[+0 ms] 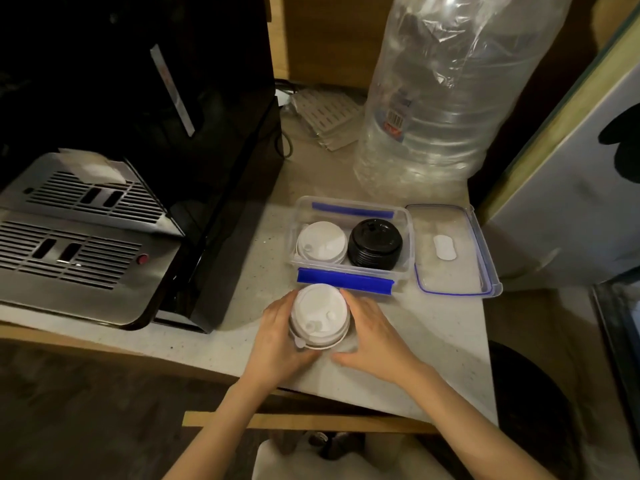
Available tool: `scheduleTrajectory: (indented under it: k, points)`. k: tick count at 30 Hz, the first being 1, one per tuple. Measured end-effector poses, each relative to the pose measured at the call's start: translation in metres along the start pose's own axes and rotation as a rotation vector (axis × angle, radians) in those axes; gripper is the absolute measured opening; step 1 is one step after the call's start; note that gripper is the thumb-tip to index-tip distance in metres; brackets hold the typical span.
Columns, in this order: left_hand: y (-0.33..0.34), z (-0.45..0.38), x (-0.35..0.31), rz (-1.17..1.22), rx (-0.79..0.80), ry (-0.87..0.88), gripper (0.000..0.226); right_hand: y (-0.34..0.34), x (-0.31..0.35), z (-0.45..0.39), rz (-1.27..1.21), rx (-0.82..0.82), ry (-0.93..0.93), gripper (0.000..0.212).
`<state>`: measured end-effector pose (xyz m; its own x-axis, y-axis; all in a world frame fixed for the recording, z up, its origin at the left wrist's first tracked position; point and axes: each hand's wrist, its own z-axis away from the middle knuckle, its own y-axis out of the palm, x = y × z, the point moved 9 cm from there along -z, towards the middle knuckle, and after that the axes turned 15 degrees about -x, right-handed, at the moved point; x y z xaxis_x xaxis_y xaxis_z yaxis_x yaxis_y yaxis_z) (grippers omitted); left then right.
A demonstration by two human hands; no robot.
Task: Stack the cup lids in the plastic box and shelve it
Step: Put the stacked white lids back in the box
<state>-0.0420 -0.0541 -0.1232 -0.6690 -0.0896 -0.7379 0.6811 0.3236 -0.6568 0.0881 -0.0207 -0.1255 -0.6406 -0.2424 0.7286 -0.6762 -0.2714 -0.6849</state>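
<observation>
Box: clear plastic box with blue clips (349, 277) sat open on counter, holding one white lid stack (321, 242) and one black lid stack (375, 242).
Grip: left hand (277, 344) and right hand (372, 341) cupped around third round white lid stack (319, 315), just before box.
Left: load stack, fit clear lid (453, 251), shelve.

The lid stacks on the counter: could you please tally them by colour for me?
White lid stacks: 2, one in the plastic box at, one held between the left hand and right hand at
Black lid stacks: 1, in the box
Total: 3
</observation>
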Motion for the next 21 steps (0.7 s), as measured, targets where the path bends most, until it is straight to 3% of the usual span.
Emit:
scheduleTrajectory:
  k: [4,7,12,21]
  points:
    - [-0.005,-0.001,-0.007,0.005,-0.052,-0.006,0.069,0.006,-0.007,-0.004,-0.027,-0.083,0.051,0.087]
    - [-0.004,0.002,-0.004,0.006,-0.023,-0.034,0.076,0.003,-0.012,-0.003,-0.056,-0.121,0.104,0.081]
    - [-0.02,0.005,-0.018,0.058,-0.048,0.009,0.077,-0.021,0.014,0.005,-0.058,-0.057,-0.028,0.087]
    - [-0.063,-0.042,-0.063,0.058,-0.162,0.218,0.083,-0.072,0.052,-0.034,-0.087,-0.197,-0.195,0.087]
